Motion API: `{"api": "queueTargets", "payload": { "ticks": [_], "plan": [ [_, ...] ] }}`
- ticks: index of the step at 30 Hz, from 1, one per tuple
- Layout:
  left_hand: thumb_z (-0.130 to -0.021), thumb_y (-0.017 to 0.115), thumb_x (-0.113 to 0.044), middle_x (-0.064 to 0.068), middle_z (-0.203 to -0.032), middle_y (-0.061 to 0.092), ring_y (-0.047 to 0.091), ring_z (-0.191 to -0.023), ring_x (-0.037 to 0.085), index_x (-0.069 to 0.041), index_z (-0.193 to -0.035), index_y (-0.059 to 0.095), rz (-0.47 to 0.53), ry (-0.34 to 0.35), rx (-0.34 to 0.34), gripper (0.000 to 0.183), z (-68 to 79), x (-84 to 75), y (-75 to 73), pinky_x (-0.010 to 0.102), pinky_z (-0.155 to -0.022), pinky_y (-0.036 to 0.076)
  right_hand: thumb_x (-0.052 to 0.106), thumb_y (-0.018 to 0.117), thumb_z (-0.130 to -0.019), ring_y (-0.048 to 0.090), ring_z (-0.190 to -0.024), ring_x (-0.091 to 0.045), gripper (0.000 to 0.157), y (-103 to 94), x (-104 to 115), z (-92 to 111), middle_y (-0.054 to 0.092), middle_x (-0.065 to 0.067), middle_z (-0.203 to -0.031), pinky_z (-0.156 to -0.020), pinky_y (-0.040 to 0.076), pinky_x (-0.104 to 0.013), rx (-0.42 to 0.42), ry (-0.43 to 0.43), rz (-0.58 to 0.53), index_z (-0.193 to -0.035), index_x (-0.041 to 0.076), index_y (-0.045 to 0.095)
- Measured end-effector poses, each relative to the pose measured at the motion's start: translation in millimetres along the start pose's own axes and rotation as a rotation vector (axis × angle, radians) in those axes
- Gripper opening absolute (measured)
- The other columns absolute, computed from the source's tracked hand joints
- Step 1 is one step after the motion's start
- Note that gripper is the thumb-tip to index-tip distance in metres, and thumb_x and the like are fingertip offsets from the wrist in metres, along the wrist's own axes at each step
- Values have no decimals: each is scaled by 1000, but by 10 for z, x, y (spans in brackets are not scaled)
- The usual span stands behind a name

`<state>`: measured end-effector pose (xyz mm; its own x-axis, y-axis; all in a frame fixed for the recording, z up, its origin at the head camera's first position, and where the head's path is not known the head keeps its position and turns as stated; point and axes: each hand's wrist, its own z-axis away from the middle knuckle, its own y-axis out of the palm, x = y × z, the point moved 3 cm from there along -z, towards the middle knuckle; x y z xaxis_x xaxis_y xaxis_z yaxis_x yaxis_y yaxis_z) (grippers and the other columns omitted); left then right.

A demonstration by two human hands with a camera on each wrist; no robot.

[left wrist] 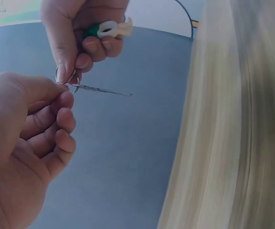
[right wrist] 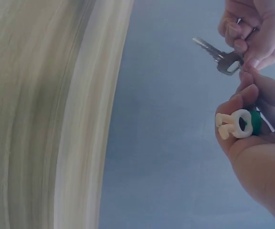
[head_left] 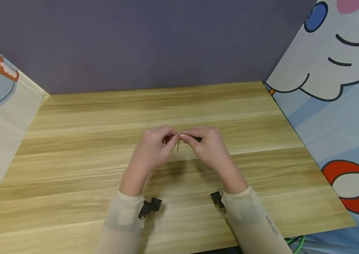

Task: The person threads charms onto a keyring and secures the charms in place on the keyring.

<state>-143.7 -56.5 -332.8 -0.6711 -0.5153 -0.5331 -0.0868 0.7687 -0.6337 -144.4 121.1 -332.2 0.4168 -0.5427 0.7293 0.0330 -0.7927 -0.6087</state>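
Both hands meet over the middle of the table around a metal key ring (left wrist: 72,75). My left hand (head_left: 153,146) pinches the ring by the bow of a silver key (right wrist: 227,62). The key's blade sticks out free, pointing down in the head view. My right hand (head_left: 210,146) pinches the ring between thumb and fingertip. Its other fingers curl round a small figure keychain charm (right wrist: 242,123), green, white and cream. Fingertips hide part of the ring, so whether the key is threaded on it I cannot tell.
Below the hands lies a wood-grain table (head_left: 81,169). A grey-blue wall (head_left: 154,46) rises behind it, and cartoon-printed sheets (head_left: 322,116) flank both sides. Black camera mounts (head_left: 150,207) sit on the wrists. A green cable (head_left: 300,243) shows beyond the front right edge.
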Motion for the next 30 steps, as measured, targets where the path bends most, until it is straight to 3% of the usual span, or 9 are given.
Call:
{"api": "queueTargets", "payload": {
  "ticks": [10,18,21,27,30],
  "plan": [
    [-101,69,-4,6,-78,76,57,-61,11,-2,-95,76,103,-22,-12,9,-83,10,-50,24,-58,50,20,73,-102,75,-90,-19,19,-49,-27,-50,82,-7,-100,-81,63,-36,-17,87,-128,-109,7,85],
    [-101,67,-4,8,-84,80,68,-67,14,-2,-97,76,168,-50,14,10,-162,36,-1,28,-65,59,18,75,-101,65,-78,-19,18,-96,-86,-36,80,-9,-94,-69,54,-25,-75,101,-165,-107,5,85],
    [-102,66,-5,8,-84,79,71,-69,15,-3,-97,75,215,-100,16,10,-186,32,25,28,-65,60,18,75,-101,63,-76,-19,18,-122,-95,-40,79,-9,-93,-67,53,-24,-97,112,-165,-106,5,85],
    [-105,65,-9,8,-85,79,74,-73,17,-7,-96,73,364,-267,37,12,-214,38,85,28,-67,61,18,75,-100,61,-75,-19,17,-155,-116,-59,79,-11,-92,-65,51,-24,-128,123,-163,-105,5,85],
    [-105,65,-10,10,-89,80,75,-76,19,-6,-98,73,389,-309,51,11,-234,34,117,29,-71,63,18,75,-101,63,-78,-18,17,-173,-131,-59,79,-11,-94,-68,53,-23,-133,140,-164,-105,4,85]
  ]
}}
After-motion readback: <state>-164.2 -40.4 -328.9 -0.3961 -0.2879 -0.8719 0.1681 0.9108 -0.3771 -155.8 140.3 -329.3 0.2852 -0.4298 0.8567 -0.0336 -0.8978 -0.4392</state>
